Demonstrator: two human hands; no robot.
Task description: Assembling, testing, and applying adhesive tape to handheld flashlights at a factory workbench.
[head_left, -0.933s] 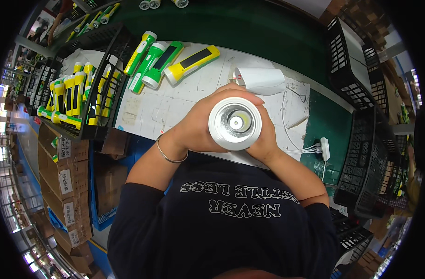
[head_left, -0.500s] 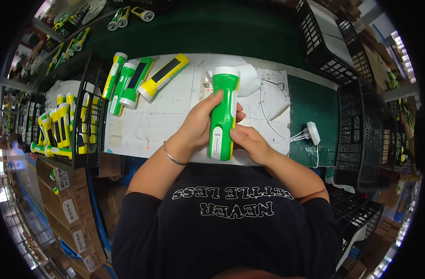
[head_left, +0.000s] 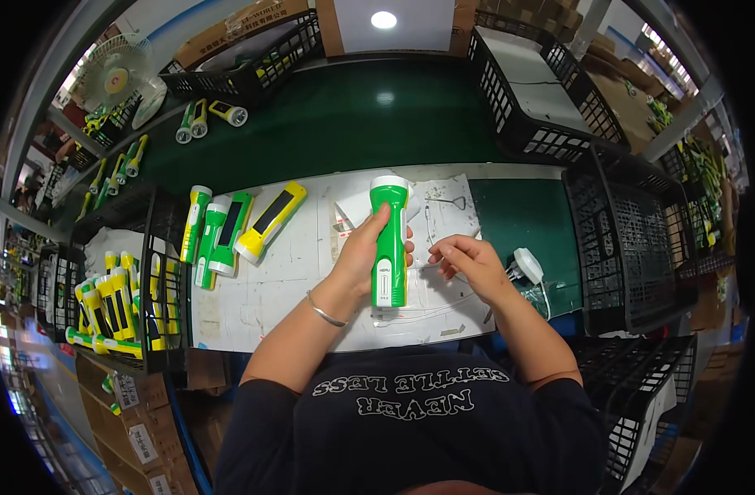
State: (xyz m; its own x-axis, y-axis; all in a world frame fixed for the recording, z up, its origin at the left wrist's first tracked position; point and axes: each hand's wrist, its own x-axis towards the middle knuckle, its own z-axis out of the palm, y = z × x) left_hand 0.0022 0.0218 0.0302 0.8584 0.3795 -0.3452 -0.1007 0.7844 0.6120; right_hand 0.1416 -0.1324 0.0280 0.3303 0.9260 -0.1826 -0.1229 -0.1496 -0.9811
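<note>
While the green flashlight (head_left: 390, 239) stands lengthwise over the white sheet on the counter (head_left: 254, 289), white lens end pointing away, the left hand (head_left: 369, 247) wraps its body w/ thumb on top. Right hand (head_left: 468, 260) is off it, just beside, fingers loosely curled, holding nothing I can make out. Risk: one-hand grip only, so the torch could slip & knock the thin wire (head_left: 443, 202) or charger plug (head_left: 528, 266) nearby. Left of it lie three green flashlights and a yellow one (head_left: 270, 221); black crates (head_left: 625, 231) crowd the right side.
</note>
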